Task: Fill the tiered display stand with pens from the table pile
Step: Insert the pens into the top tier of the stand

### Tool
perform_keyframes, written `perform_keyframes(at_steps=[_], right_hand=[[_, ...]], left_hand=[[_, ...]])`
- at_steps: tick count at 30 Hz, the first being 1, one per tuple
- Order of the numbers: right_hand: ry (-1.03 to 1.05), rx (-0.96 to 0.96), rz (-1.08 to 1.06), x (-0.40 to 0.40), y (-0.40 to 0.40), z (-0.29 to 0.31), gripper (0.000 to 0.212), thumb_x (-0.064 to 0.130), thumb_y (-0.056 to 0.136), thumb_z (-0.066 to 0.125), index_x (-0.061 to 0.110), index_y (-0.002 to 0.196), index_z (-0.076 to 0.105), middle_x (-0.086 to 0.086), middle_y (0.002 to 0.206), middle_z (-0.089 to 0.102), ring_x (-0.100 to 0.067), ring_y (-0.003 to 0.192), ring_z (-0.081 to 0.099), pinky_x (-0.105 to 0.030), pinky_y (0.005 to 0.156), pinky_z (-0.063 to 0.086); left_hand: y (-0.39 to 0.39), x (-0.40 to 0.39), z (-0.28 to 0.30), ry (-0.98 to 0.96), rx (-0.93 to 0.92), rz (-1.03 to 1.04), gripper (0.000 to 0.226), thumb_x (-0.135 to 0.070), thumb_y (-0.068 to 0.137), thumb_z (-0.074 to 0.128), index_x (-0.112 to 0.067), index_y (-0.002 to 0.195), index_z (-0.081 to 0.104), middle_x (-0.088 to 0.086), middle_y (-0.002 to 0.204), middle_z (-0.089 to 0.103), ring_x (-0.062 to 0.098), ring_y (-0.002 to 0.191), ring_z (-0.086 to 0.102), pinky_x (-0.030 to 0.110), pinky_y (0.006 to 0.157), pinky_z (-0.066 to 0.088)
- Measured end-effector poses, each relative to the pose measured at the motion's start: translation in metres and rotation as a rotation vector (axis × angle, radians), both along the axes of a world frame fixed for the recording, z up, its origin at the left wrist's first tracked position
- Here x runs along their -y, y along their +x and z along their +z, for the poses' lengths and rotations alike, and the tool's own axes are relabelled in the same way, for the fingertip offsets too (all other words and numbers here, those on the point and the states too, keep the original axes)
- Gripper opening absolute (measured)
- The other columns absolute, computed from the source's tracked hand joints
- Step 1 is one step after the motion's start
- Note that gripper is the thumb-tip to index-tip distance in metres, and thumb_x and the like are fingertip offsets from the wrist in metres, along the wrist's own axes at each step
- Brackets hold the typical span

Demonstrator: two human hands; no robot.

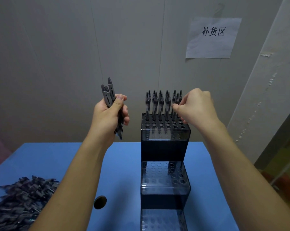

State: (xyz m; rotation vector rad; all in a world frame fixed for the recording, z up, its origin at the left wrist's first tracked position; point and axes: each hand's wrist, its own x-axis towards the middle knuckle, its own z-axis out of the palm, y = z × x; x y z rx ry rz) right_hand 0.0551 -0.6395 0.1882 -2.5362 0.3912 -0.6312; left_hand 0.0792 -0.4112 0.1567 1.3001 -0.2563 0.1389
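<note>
A: Item one, pens. Where do you have them?

B: Three lots. Your left hand (pixel 107 114) wraps a bundle (pixel 110 100) upright, clips up, tips hanging below the palm. Your right hand (pixel 195 107) pinches one pen (pixel 177 104) at the right end of the stand's (pixel 164 147) top tier, among those already seated in the back rows. The pile (pixel 21 199) lies on the blue surface (pixel 124 164), near left.

A: Handling?

B: Likely light, stiff plastic, smooth on the barrel. Take each one just under the clip, between thumb and forefinger, and keep it vertical over its hole.

A: Item two, stand?

B: Clear holed tiers on a dark body. The top tier's front rows and both lower tiers are open. Probably light, so press straight down, never sideways.
</note>
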Motion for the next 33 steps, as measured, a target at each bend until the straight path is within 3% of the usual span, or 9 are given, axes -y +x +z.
perform_keyframes(at_steps=[4, 6, 9, 12, 16, 19, 23, 33], right_hand=[[-0.170, 0.007, -0.074, -0.008, -0.018, 0.010, 0.045, 0.048, 0.083, 0.081, 0.004, 0.080, 0.075, -0.012, 0.072, 0.068, -0.032, 0.077, 0.066, -0.038, 0.076, 0.059], [-0.130, 0.096, -0.006, -0.020, -0.030, 0.019, 0.036, 0.043, 0.085, 0.080, 0.007, 0.082, 0.079, -0.008, 0.072, 0.072, -0.026, 0.075, 0.070, -0.035, 0.078, 0.060], [0.257, 0.013, 0.295, -0.051, -0.043, 0.019, 0.017, 0.035, 0.081, 0.086, 0.019, 0.083, 0.082, 0.004, 0.069, 0.075, -0.010, 0.064, 0.073, -0.030, 0.077, 0.063], [0.520, -0.135, 0.482, -0.078, -0.039, -0.011, 0.022, 0.029, 0.080, 0.087, 0.016, 0.097, 0.080, 0.001, 0.080, 0.079, -0.012, 0.069, 0.076, -0.037, 0.078, 0.065], [0.879, -0.117, 0.522, -0.096, -0.032, -0.035, 0.025, 0.012, 0.089, 0.079, -0.002, 0.109, 0.074, -0.017, 0.092, 0.077, -0.031, 0.076, 0.075, -0.043, 0.076, 0.065], [1.083, -0.144, 0.591, -0.100, -0.031, -0.036, 0.024, 0.008, 0.094, 0.071, -0.009, 0.111, 0.072, -0.023, 0.097, 0.076, -0.026, 0.074, 0.072, -0.033, 0.072, 0.064], [1.303, -0.109, 0.587, -0.100, -0.032, -0.033, 0.024, 0.012, 0.094, 0.071, -0.006, 0.109, 0.073, -0.015, 0.086, 0.076, -0.025, 0.075, 0.071, -0.030, 0.068, 0.064], [1.190, -0.010, 0.524, -0.093, -0.033, -0.037, 0.012, 0.006, 0.092, 0.072, -0.006, 0.093, 0.074, -0.015, 0.075, 0.073, -0.024, 0.068, 0.070, -0.032, 0.067, 0.064]], left_hand=[[-0.003, -0.001, 0.007, -0.038, 0.018, -0.009, 0.018, -0.021, 0.108, 0.052, -0.008, 0.099, 0.060, 0.002, 0.062, 0.058, 0.018, 0.052, 0.055, 0.030, 0.052, 0.049], [-0.004, -0.001, 0.012, -0.050, 0.042, -0.019, 0.019, -0.021, 0.108, 0.050, -0.007, 0.100, 0.059, 0.003, 0.063, 0.062, 0.019, 0.054, 0.060, 0.030, 0.053, 0.052], [-0.005, 0.004, 0.020, -0.076, 0.087, -0.047, 0.019, -0.019, 0.109, 0.047, -0.006, 0.101, 0.057, 0.005, 0.067, 0.067, 0.022, 0.060, 0.068, 0.033, 0.058, 0.060], [-0.008, 0.010, 0.024, -0.119, 0.122, -0.080, 0.021, -0.019, 0.109, 0.045, -0.005, 0.100, 0.058, 0.009, 0.073, 0.071, 0.027, 0.069, 0.072, 0.039, 0.067, 0.063], [-0.015, 0.015, 0.026, -0.148, 0.124, -0.098, 0.020, -0.018, 0.109, 0.046, -0.003, 0.101, 0.057, 0.011, 0.076, 0.073, 0.030, 0.073, 0.074, 0.042, 0.073, 0.064], [-0.016, 0.014, 0.027, -0.159, 0.127, -0.096, 0.021, -0.018, 0.109, 0.046, -0.002, 0.102, 0.058, 0.013, 0.081, 0.075, 0.032, 0.079, 0.076, 0.043, 0.077, 0.064], [-0.018, 0.011, 0.028, -0.152, 0.128, -0.102, 0.023, -0.018, 0.109, 0.045, 0.002, 0.109, 0.057, 0.016, 0.089, 0.077, 0.035, 0.088, 0.076, 0.042, 0.080, 0.064], [-0.014, 0.006, 0.033, -0.221, 0.135, -0.077, 0.025, -0.019, 0.110, 0.044, 0.001, 0.115, 0.057, 0.019, 0.098, 0.078, 0.037, 0.098, 0.075, 0.042, 0.085, 0.062]])
